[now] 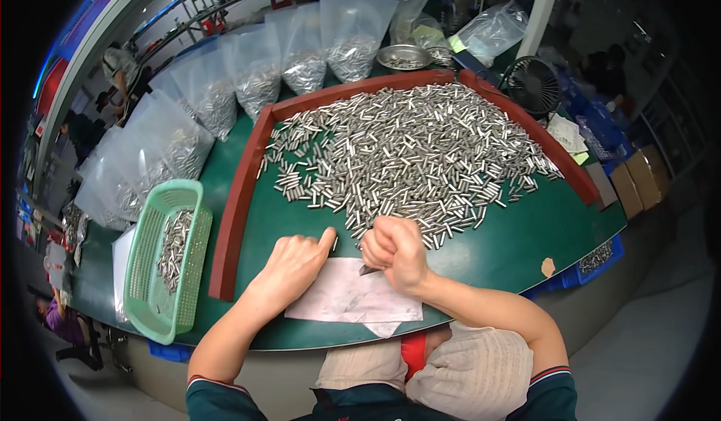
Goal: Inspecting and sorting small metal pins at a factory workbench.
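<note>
Over the near part of the green table, my left hand (294, 262) is closed, with a short metal pin (334, 244) at its thumb and fingertip. To its right, my right hand (396, 251) makes a fist around a thin dark tool (367, 270), whose pointed end shows below the fingers; the rest is hidden. Under both hands lies a smudged pinkish-white cloth (353, 297). Just beyond them spreads a large heap of short silver metal pins (405, 150), its near edge close to my right hand.
Dark red wooden rails (245, 203) border the heap. Left of them stands a pale green basket (141, 286) holding some pins. Clear bags of metal parts (259, 79) line the back and left. A metal bowl (405, 58) and a black fan (532, 84) stand at the back right.
</note>
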Demonstrator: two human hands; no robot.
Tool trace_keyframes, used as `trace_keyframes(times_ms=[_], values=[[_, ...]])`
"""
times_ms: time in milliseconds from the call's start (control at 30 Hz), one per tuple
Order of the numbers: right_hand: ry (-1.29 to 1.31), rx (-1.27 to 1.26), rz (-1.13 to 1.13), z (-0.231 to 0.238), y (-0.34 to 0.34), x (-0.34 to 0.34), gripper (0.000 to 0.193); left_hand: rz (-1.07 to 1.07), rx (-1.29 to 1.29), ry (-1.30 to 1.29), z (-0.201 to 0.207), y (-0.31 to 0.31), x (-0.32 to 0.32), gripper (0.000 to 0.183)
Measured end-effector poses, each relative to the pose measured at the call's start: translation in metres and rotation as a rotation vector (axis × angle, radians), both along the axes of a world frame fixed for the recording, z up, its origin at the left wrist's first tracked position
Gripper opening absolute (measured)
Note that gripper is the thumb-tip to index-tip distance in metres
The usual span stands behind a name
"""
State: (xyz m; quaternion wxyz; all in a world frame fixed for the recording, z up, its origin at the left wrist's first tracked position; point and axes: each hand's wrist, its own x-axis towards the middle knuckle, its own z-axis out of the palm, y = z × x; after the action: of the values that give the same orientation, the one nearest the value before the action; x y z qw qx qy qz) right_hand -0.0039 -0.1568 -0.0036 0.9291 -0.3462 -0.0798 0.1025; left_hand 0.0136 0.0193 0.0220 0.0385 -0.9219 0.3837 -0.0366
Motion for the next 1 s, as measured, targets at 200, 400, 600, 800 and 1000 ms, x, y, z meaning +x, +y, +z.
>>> trace_keyframes(times_ms=[200,400,600,800,1000], values=[[0.039,-0.050,-0.004,0.004,0.000,0.001,0.039,-0.152,0.217,-0.178,0.000,-0.013,0.000,0.021],[0.059,-0.046,-0.004,0.000,-0.001,0.004,0.041,-0.220,0.365,-0.348,-0.004,-0.020,-0.001,0.017],[0.099,-0.043,-0.017,0.004,-0.001,0.009,0.038,-0.281,0.378,-0.439,-0.003,-0.019,-0.004,0.013],[0.166,0.011,-0.026,-0.001,0.000,0.011,0.034,-0.289,0.356,-0.427,-0.008,-0.017,-0.001,0.007],[0.160,0.010,-0.004,0.001,-0.003,0.012,0.036,-0.192,0.051,0.136,0.002,-0.008,0.008,0.012]])
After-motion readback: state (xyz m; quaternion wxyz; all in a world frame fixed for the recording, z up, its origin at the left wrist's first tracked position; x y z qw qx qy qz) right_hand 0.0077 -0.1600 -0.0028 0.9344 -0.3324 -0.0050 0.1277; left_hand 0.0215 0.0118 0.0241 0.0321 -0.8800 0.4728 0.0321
